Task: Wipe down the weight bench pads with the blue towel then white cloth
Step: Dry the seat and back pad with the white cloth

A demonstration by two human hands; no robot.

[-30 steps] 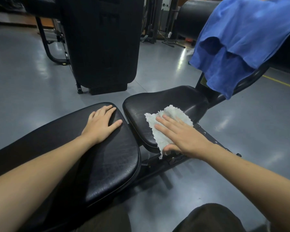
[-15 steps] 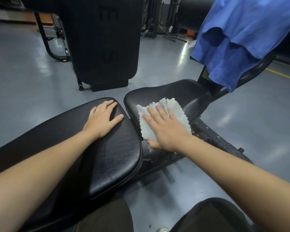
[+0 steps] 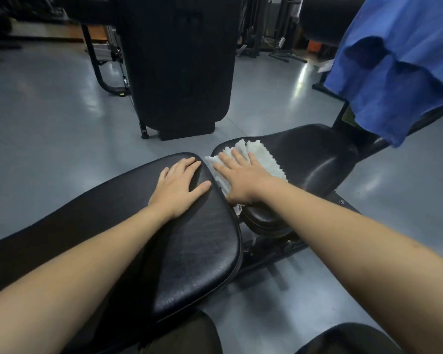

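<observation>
Now the right hand [image 3: 243, 181] is lying flat, fingers spread, pressing the white cloth [image 3: 260, 155] onto the near-left edge of the seat pad [image 3: 317, 159], with cloth spilling over into the narrow gap beside the long back pad [image 3: 195, 238]. The left hand [image 3: 179, 187] is resting open and empty on that pad's far end, just beside the gap. Bare pad is stretching off to the right. The blue towel [image 3: 394, 72] is hanging far right. Since a second ago, the cloth has been slid leftward toward the gap.
</observation>
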